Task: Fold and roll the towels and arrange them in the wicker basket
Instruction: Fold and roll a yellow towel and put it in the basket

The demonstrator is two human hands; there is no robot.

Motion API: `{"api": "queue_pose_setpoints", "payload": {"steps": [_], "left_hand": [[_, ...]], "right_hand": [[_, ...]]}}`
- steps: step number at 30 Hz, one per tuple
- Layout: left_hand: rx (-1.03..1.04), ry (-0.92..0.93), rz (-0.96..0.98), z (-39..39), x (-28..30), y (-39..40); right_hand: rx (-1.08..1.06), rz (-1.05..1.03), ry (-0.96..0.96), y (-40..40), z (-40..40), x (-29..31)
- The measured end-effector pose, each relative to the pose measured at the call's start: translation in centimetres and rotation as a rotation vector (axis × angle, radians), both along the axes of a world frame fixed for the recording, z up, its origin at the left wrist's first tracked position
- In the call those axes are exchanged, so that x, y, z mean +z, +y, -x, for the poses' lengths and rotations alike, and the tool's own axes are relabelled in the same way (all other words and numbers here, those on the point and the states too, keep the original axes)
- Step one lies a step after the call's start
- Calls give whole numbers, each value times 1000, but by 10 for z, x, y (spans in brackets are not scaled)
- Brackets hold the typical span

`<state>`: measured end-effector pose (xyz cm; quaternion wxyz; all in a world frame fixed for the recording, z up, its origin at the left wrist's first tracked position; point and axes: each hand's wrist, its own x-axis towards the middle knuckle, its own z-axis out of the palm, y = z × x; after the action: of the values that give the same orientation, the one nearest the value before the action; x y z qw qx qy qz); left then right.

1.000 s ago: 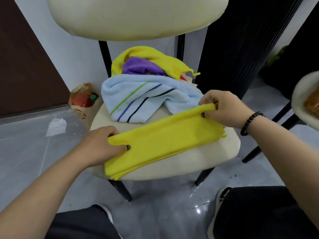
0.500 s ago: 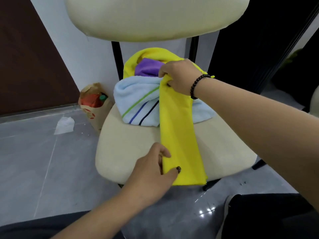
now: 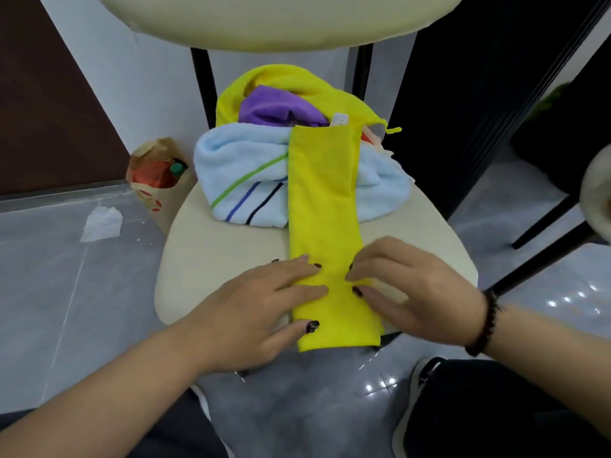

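Right hand [image 3: 410,289] down from pile, now at near end of folded yellow towel [image 3: 325,226]; strip lies lengthwise up centre of frame. Left hand [image 3: 261,309] on strip's left edge, fingers nearly straight, pressing flat. Right hand on right edge, fingers lightly bent, tips on cloth. Far end of strip draped over blue striped towel [image 3: 244,173]. Purple towel [image 3: 277,107] and second yellow towel [image 3: 231,97] heaped behind, on cream chair seat [image 3: 211,259]. Paper bag [image 3: 158,180] on floor, left of frame.

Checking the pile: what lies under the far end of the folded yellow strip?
The folded yellow strip lies over the striped light blue towel, then the cream chair seat. What lies beneath that towel is hidden.
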<state>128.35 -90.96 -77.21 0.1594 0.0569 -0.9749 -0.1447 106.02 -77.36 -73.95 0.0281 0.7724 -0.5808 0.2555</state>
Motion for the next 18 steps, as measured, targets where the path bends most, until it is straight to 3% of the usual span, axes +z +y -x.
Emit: {"api": "queue_pose_setpoints", "payload": {"steps": [5, 9, 12, 15, 18], "left_hand": [[24, -33, 11, 6, -7, 7], [73, -49, 45, 11, -7, 16], [125, 57, 65, 22, -11, 26], [66, 240, 90, 24, -15, 25], [3, 309, 110, 21, -16, 25]], "right_hand": [[146, -109, 137, 35, -14, -33], [47, -37, -96, 34, -14, -46], [27, 24, -216, 31, -14, -46], [66, 48, -155, 29, -10, -42], [82, 33, -85, 29, 1, -40]]}}
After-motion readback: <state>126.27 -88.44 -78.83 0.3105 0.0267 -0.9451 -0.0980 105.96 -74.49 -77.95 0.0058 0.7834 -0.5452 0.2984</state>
